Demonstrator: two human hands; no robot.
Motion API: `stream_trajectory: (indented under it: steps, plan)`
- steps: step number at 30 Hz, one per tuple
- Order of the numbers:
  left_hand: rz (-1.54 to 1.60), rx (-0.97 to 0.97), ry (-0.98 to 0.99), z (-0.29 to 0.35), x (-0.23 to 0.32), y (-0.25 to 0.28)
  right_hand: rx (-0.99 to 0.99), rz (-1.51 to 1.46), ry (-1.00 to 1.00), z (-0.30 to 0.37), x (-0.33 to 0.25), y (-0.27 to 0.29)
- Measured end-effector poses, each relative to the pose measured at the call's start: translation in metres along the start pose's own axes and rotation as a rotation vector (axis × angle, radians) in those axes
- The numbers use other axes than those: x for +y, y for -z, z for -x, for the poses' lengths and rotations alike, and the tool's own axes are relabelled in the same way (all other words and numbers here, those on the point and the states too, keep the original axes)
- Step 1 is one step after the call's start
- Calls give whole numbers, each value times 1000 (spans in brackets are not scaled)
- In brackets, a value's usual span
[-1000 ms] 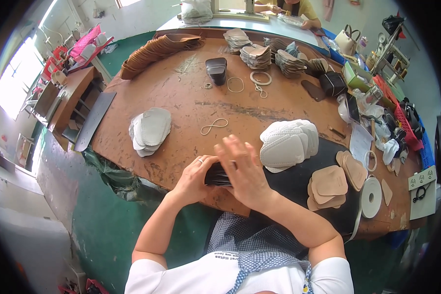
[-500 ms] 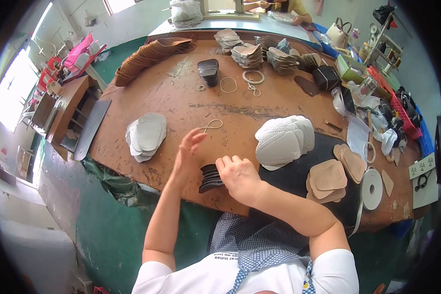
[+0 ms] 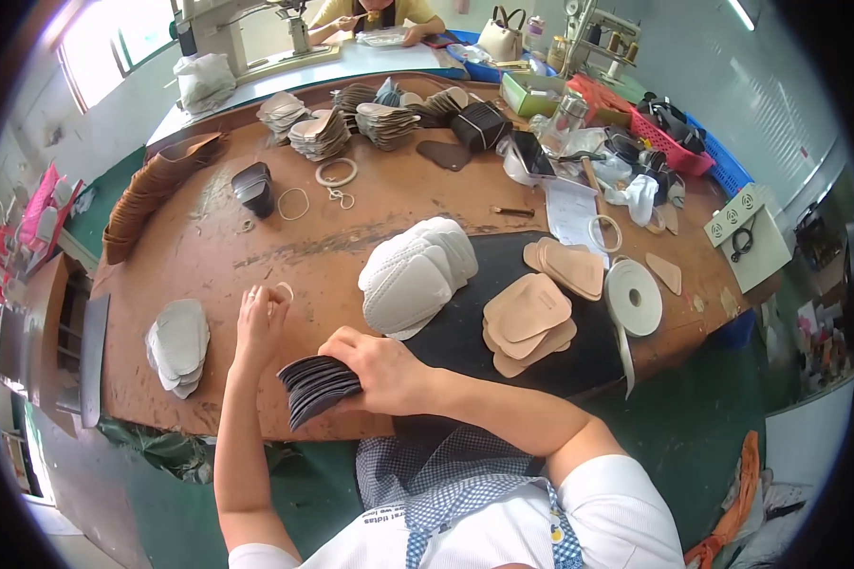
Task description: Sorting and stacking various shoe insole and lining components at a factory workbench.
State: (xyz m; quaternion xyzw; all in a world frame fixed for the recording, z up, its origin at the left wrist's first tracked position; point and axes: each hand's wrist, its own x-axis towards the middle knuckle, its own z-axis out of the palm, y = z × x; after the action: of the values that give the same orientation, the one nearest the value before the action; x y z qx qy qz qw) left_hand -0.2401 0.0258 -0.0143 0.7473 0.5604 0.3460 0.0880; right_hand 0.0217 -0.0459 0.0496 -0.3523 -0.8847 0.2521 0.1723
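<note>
My right hand [image 3: 380, 370] is closed round one end of a stack of dark, rounded flat pieces [image 3: 317, 389], held tilted with its layered edges fanned. To the left, my left hand [image 3: 259, 322] is closed at the fingertips on a pale rubber band [image 3: 285, 290], whose loop shows beside the fingers. Left of that hand lies a small pile of white cut pieces [image 3: 177, 346]. A larger fanned pile of white stitched pieces [image 3: 417, 275] lies beyond my right hand, partly on a black sheet [image 3: 455, 356].
Tan pieces [image 3: 529, 318] and a white tape roll [image 3: 633, 298] sit at right. Farther back are a banded dark bundle [image 3: 253, 190], several stacks of pieces [image 3: 320, 136] and a brown leather roll [image 3: 152, 194]. A person [image 3: 413, 28] sits across the table.
My right hand has lifted the dark stack and tilted it. My left hand has reached the rubber band on the table and closed on it. The view has swung to the right.
</note>
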Motion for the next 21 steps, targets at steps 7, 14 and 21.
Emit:
stream_trajectory:
  steps: [7, 14, 21]
  plan:
    - [837, -339, 281, 60, 110, 34, -110, -1022, -96, 30, 4, 14]
    - [1110, -155, 76, 63, 218, 64, 88, -447, -330, 47, 15, 24]
    - [232, -530, 95, 75, 219, 92, 90, -874, -307, 59, 35, 34]
